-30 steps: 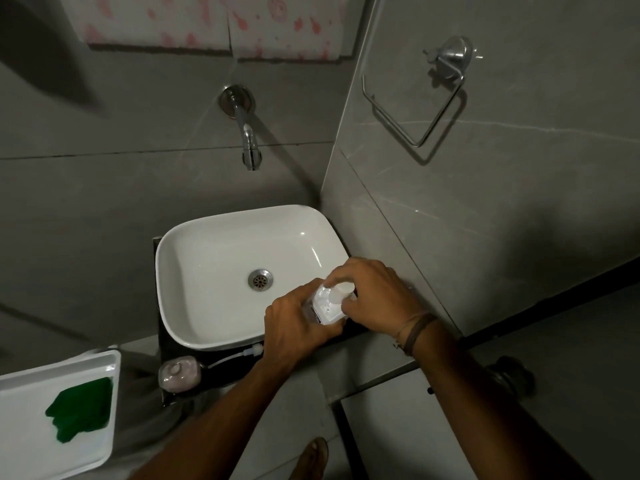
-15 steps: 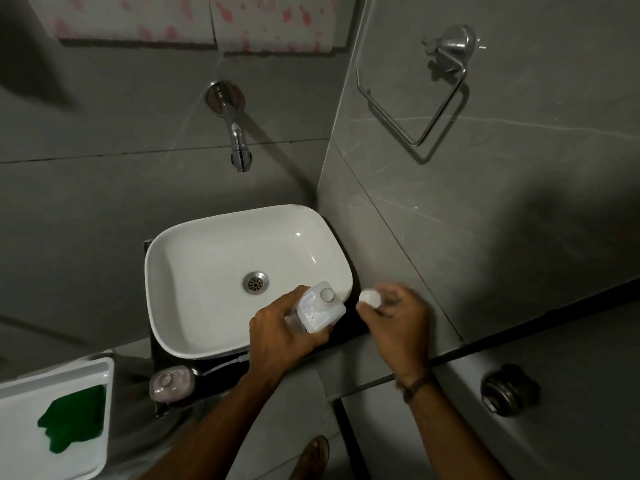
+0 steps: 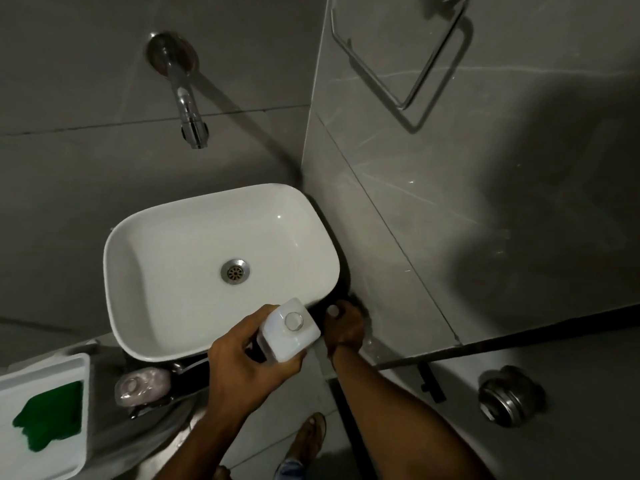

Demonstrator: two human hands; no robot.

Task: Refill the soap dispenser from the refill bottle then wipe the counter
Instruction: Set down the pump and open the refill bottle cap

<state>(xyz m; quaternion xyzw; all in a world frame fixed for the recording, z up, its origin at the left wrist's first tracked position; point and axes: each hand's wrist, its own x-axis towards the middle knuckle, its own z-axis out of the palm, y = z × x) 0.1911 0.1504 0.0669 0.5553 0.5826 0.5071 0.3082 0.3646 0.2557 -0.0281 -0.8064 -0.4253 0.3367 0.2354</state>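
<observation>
The uncapped refill bottle [image 3: 289, 330] is clasped in the left hand [image 3: 242, 362], the cap [image 3: 332, 310] apparently pinched by the right hand [image 3: 344, 325] beside the basin [image 3: 138, 237]; pouring into the soap dispenser [image 3: 142, 386] is called for.

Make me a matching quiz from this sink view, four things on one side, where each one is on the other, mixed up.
Things:
1. refill bottle
2. cap
3. green cloth
4. soap dispenser

Places:
A. in the white tray
B. held in the left hand
C. on the counter in front of the basin
D. at the right hand's fingertips

Pairs: 1-B, 2-D, 3-A, 4-C
</observation>
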